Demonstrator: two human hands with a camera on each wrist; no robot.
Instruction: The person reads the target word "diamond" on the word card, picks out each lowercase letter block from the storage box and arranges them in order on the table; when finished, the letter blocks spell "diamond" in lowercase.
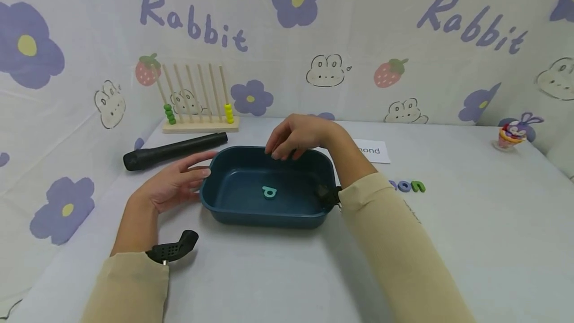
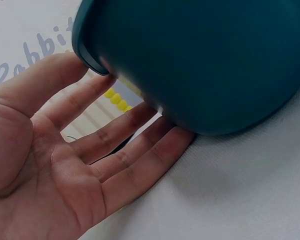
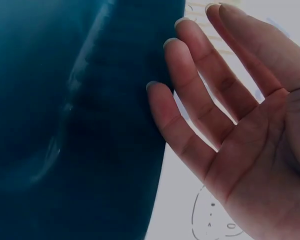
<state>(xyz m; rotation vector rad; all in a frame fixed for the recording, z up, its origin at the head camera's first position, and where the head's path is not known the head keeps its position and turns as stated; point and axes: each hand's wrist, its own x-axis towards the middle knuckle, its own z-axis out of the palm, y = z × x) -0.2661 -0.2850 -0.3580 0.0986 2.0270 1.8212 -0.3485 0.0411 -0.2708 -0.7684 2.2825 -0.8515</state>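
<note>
A dark blue basin (image 1: 269,221) stands on the white cloth, with one small teal letter (image 1: 269,193) lying on its floor. My left hand (image 1: 177,183) touches the basin's left end. In the left wrist view the thumb and fingertips meet the outer wall and rim of the basin (image 2: 200,65), with the fingers mostly straight. Above the far rim hovers my right hand (image 1: 300,136), its fingers loosely bent and pointing down. The right wrist view shows nothing between those fingers (image 3: 205,110); whether they touch the rim is unclear.
Behind the left hand lies a black microphone (image 1: 175,151), in front of a bead abacus (image 1: 202,126). Right of the basin, the right arm partly covers a printed card (image 1: 376,152) and some coloured letters (image 1: 405,186). A small rabbit-eared figure (image 1: 512,134) stands far right.
</note>
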